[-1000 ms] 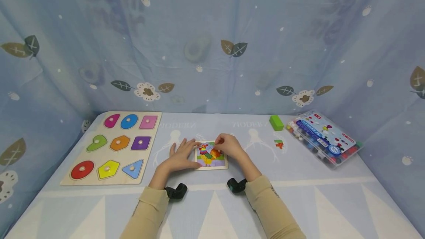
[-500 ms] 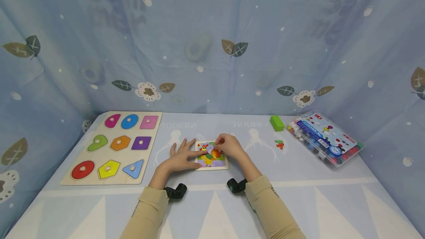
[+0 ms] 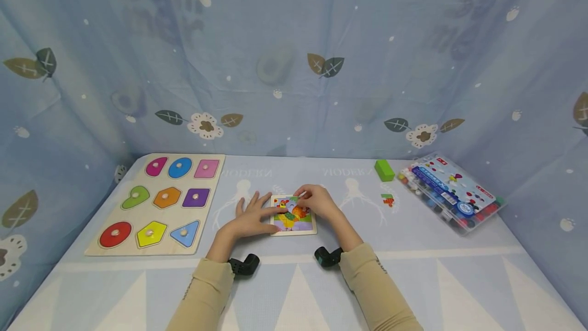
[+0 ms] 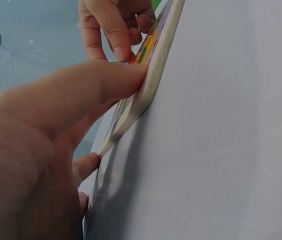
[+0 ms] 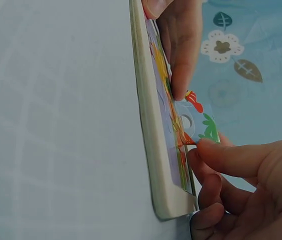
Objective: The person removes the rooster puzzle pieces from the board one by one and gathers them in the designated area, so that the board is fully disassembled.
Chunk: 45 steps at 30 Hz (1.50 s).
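Tabletop (image 3: 413, 264): I see it covered with a light blue cloth; all things lie on it.
Shape board (image 3: 158, 203): on the far left, well apart from the hands.
Marker case (image 3: 450, 191): on the far right, with a green block (image 3: 384, 170) just beside it.
Rooster puzzle (image 3: 294, 216): flat in the middle, between both hands.
Left hand (image 3: 250, 216): grip released, straight fingers press on the puzzle's left edge.
Right hand (image 3: 317, 202): grip pinches a puzzle piece (image 5: 197, 122) tilted up over the board.
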Each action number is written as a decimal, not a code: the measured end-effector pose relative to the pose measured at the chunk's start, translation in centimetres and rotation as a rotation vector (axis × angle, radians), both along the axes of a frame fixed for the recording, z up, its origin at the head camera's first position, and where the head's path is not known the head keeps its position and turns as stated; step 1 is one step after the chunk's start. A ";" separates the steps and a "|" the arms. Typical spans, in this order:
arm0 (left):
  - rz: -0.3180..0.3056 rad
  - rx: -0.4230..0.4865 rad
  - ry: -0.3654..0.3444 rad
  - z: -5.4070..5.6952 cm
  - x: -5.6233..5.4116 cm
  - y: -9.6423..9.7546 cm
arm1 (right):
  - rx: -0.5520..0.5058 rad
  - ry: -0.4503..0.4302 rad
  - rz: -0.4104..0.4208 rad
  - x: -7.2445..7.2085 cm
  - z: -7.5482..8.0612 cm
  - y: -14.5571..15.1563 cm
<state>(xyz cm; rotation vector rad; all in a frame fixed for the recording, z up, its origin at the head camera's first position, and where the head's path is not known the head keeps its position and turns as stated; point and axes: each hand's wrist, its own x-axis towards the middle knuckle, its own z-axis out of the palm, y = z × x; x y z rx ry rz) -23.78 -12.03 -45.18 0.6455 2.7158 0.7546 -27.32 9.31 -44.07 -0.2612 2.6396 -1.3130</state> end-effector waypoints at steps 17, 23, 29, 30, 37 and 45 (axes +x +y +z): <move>0.001 -0.014 -0.002 0.0 0.2 0.2 | -0.036 -0.035 -0.029 0.1 -0.2 -0.1; -0.009 -0.006 -0.005 0.0 0.2 0.2 | -0.034 -0.028 -0.023 0.2 -0.2 -0.1; -0.037 0.015 -0.008 0.2 0.2 0.2 | -0.024 -0.018 -0.016 0.1 -0.2 0.0; -0.040 0.015 -0.009 0.2 0.2 0.3 | -0.024 -0.018 -0.013 0.0 -0.2 0.0; -0.031 0.007 -0.001 0.3 0.1 0.3 | -0.034 -0.012 -0.003 -0.2 0.1 0.0; -0.029 -0.014 -0.011 0.4 0.2 0.5 | -0.023 0.015 0.029 -0.2 0.6 -0.3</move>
